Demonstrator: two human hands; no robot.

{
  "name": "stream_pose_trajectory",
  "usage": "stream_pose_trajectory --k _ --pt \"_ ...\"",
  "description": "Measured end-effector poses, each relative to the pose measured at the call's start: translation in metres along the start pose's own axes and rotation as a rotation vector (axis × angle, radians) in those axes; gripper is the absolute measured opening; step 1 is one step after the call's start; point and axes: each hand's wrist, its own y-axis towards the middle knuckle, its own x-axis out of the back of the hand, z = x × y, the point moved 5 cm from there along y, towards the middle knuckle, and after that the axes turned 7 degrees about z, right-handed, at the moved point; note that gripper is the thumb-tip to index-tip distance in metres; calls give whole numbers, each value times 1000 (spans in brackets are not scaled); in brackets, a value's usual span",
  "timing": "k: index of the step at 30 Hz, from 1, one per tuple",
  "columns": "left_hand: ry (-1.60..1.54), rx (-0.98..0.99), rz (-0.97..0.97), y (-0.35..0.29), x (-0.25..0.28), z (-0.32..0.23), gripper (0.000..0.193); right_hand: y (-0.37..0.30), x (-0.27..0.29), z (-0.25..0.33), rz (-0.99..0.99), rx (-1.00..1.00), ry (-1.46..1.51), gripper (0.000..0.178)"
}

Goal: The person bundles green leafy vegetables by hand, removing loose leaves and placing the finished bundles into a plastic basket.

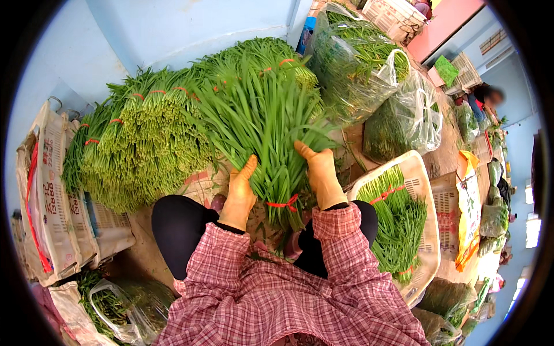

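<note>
Between my knees I hold a large bundle of long green leafy stalks, which look like garlic chives (pixel 271 144). A red tie (pixel 283 203) circles it near the end closest to me, and the loose leaves fan away from me. My left hand (pixel 239 193), in a yellowish glove, grips the bundle's left side, thumb upward. On the right side my right hand (pixel 320 173), gloved alike, grips it with the thumb pointing inward. The fingers of both hands are mostly hidden behind the leaves. Beyond them, stacked tied bundles (pixel 144 144) lie against the wall, cut ends facing me.
At my right stands a cream plastic crate (pixel 431 230) holding red-tied green bundles (pixel 395 225). Clear plastic bags of greens (pixel 355 63) stand at the far right. Stacked crates (pixel 55 196) are at my left, near another bag of greens (pixel 135 305). A person (pixel 487 98) sits in the distance.
</note>
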Motion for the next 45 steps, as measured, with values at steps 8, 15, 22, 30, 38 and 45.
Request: stream_pose_trajectory --k 8,15,22,30,38,45 --pt "-373 101 -8 15 36 -8 40 -35 21 48 119 330 -259 26" --pt "-417 90 119 16 26 -5 40 -44 2 3 225 142 -330 25" --pt "-398 101 127 11 18 -8 40 -32 11 15 178 184 86 16" --pt "-207 91 -194 -2 15 -5 39 -19 79 83 -139 457 -141 30" --pt "-347 112 24 9 27 -8 40 -26 30 30 228 220 -317 29" --pt "-363 130 108 2 11 -16 34 -46 -1 15 360 102 -438 28"
